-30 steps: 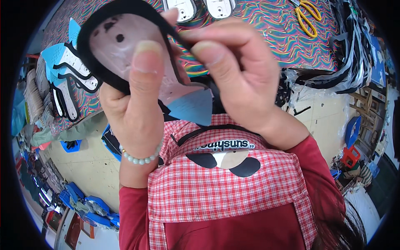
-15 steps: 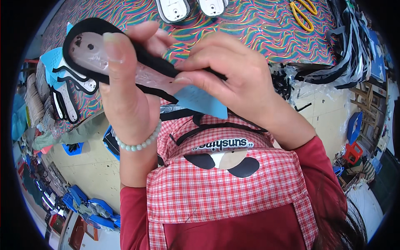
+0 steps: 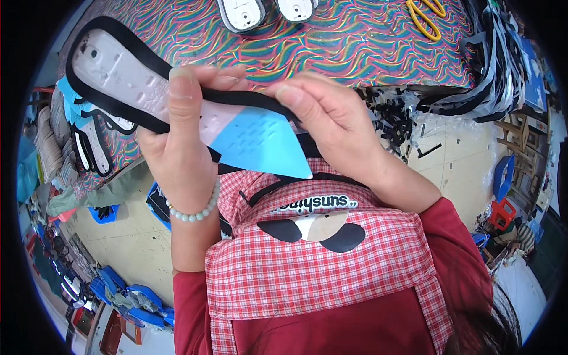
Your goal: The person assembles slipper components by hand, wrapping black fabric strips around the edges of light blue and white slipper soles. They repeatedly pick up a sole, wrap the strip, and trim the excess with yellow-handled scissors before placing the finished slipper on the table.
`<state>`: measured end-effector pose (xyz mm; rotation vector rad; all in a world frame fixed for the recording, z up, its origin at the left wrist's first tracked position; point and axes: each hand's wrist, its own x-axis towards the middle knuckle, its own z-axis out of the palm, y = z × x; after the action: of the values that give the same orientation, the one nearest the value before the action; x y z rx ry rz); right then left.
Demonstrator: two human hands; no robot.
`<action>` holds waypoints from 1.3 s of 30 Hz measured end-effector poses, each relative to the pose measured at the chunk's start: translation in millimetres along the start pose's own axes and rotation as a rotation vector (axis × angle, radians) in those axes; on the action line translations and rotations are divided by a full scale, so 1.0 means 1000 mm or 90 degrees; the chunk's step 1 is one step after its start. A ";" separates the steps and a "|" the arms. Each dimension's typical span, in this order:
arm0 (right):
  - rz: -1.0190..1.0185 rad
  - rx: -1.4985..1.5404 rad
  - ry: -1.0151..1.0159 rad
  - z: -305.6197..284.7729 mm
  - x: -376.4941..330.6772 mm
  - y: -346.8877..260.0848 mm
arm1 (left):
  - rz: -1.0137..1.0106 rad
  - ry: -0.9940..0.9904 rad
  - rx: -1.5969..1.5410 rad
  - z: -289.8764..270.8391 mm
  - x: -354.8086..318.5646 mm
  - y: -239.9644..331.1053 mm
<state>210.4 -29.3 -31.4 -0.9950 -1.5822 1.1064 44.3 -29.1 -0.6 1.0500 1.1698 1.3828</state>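
A shoe insole (image 3: 118, 68) with a pale pinkish-white face lies tilted in my hands above the table edge. Its toe end is a blue pointed piece (image 3: 260, 142). Around the rim runs a black edging strip (image 3: 236, 99), which hangs loose along the lower side near the toe. My left hand (image 3: 183, 136), with a beaded bracelet, grips the insole at its middle, thumb on the face and fingers behind. On the upper edge by the toe, my right hand (image 3: 337, 118) pinches the edging strip between thumb and fingers; its fingertips are partly hidden.
Two more insoles (image 3: 242, 15) lie at the table's far side. Yellow-handled scissors (image 3: 423, 21) are to their right. Black and clear strips (image 3: 491, 77) hang off the right corner. More insoles (image 3: 100, 145) are stacked at left. Blue bins (image 3: 133, 299) and a red stool (image 3: 503, 213) stand below.
The insole has shifted left and turned so that more of the blue piece shows. My right hand has slid right along the edge toward the toe, its thumb now on top of the strip.
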 end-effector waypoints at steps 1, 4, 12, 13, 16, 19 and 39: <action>0.010 -0.019 -0.021 0.000 -0.001 0.001 | 0.025 0.010 0.052 -0.001 0.000 -0.001; 0.044 -0.064 -0.113 -0.002 0.009 0.009 | 0.090 0.007 0.110 0.001 0.005 -0.007; 0.029 -0.032 -0.223 -0.005 0.027 0.002 | -0.047 -0.328 0.035 -0.029 0.031 -0.008; -0.005 -0.052 -0.176 0.004 0.020 0.008 | -0.055 -0.336 0.092 -0.031 0.024 -0.010; 0.067 -0.118 -0.228 0.003 -0.009 0.016 | -0.228 -0.235 0.087 -0.049 0.021 -0.006; -0.060 -0.180 -0.280 -0.039 0.007 0.030 | -0.421 -0.324 0.078 -0.067 0.017 0.011; 0.327 -0.631 0.005 -0.246 0.034 0.080 | -0.195 -0.065 -0.310 -0.078 0.028 0.029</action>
<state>448.6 74.1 -60.5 -2.1355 -1.9489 0.5668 -39.9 -11.0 16.6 0.5615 0.8178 1.2649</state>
